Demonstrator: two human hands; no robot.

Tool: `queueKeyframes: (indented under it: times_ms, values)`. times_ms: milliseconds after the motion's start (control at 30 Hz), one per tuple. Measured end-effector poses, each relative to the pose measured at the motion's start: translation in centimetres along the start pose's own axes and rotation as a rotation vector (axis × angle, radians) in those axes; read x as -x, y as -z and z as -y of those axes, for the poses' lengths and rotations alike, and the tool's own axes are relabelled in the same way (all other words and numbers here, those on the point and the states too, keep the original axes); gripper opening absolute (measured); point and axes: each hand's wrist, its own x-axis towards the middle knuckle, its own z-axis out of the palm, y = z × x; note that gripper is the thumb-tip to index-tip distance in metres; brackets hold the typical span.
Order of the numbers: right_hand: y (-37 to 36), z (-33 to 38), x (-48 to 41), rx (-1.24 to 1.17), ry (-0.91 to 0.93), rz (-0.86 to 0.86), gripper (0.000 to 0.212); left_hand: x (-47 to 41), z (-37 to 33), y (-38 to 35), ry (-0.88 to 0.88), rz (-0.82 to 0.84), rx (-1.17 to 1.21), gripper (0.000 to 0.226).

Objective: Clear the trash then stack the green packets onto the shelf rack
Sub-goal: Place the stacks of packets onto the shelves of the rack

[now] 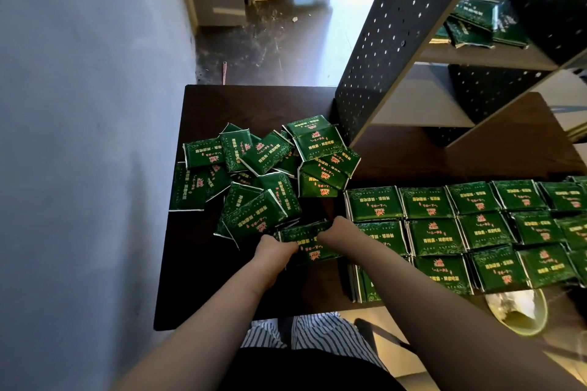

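Head view places your left hand (275, 249) and right hand (334, 231) close together over the front of the table (203, 279), each with fingers curled round one end of the same green packet (309, 246) (possibly a thin bundle; the edges are too blurred to count). A two-handed grip of this kind likely serves to square the packet before you set it down. Just beyond your left hand lies the loose pile (263, 174), its packets overlapping at all angles. To your right, the sorted rows (476, 232) lie flat and edge to edge, probably so that you can lift them in even stacks. The shelf rack (397, 41) stands on the far side of the table, to the right; a few packets (473, 25) already rest on an upper shelf. A pale bin (521, 311) sits below the table's near right edge, within reach for trash.
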Motion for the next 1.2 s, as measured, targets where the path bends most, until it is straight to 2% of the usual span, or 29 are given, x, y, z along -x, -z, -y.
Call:
queueKeyframes:
  times_ms: [100,200,333,400,500,600,667,733,800,867,933,1000,1100,1200]
  values:
    - [0.3,0.1,-0.2,-0.026,-0.003,0.001,0.012,-0.5,0.2,-0.4,-0.018,-0.029,0.050,0.024]
    - [0.4,0.2,-0.2,-0.016,-0.004,0.002,0.020,-1.6,0.9,-1.0,0.001,-0.076,0.069,0.048]
    - [0.7,0.6,-0.8,0.030,-0.012,0.003,0.013,-4.4,2.3,-1.7,-0.005,-0.114,-0.015,0.072]
    - [1.1,1.0,-1.0,0.084,0.006,-0.022,0.025,-4.7,2.4,-1.6,-0.010,-0.117,-0.071,0.080]
    - [2.0,1.8,-1.3,0.222,0.049,-0.046,0.031,-4.0,1.7,-1.0,-0.025,-0.088,-0.129,0.070]
    - [2.8,2.8,-1.4,0.306,0.064,-0.067,0.034,-1.5,0.2,0.1,-0.039,-0.028,-0.210,0.048]
    - [3.2,3.2,-1.5,0.268,0.095,-0.113,0.027,-0.5,-0.7,1.1,-0.024,0.023,-0.301,0.038]
    - [3.2,4.0,-1.7,0.219,0.149,-0.151,0.010,0.1,-1.7,2.7,-0.037,0.021,-0.402,0.044]
    - [2.6,4.6,-2.2,0.203,0.180,-0.145,0.028,0.2,-2.6,4.7,-0.099,-0.045,-0.483,0.046]
    - [1.7,5.4,-2.6,0.225,0.194,-0.113,0.040,-0.2,-2.9,6.7,-0.196,-0.211,-0.486,0.042]
    - [0.6,6.1,-3.2,0.331,0.216,-0.108,0.043,-0.7,-2.9,8.2,-0.242,-0.394,-0.415,0.034]
    - [-0.2,6.7,-3.6,0.505,0.243,-0.175,0.041,-1.6,-2.8,9.0,-0.206,-0.446,-0.453,0.056]
    - [-0.9,7.6,-3.9,0.569,0.261,-0.226,0.037,-2.7,-2.3,8.9,-0.078,-0.379,-0.561,0.101]
    - [-1.3,8.4,-4.4,0.519,0.205,-0.127,0.037,-3.6,-1.7,8.5,-0.077,-0.395,-0.581,0.109]
